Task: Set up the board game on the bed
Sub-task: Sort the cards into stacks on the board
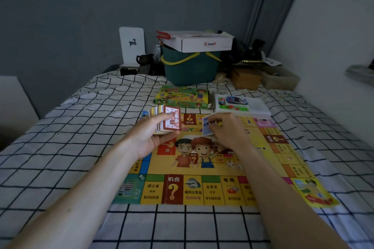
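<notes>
— Bed (81,111) first, is it? What covers it?

— White sheet with a dark grid, and the game board (202,188) lies flat on it, yellow, with two cartoon children in the middle and priced squares along the near edge.

— And behind the board?

— At the head of the bed stands a green basket (190,70) with yellow handles, a white carton (202,43) resting on top of it. Left of it a white stand (131,46) with a deer cut-out. Between the basket and the board lies the colourful game box (182,97), and just right of that a clear plastic tray (242,105) with small bright pieces inside.

— Where are the hands?

— Both above the far half of the board. The left hand (155,137) is curled round a stack of cards (164,121), thumb pressed on the red-bordered top card. The right hand (228,133) pinches a single blue-and-white card (207,127) by its edge, held just right of the stack and apart from it.

— Can you read the blue card?

— No, too blurred.
</notes>
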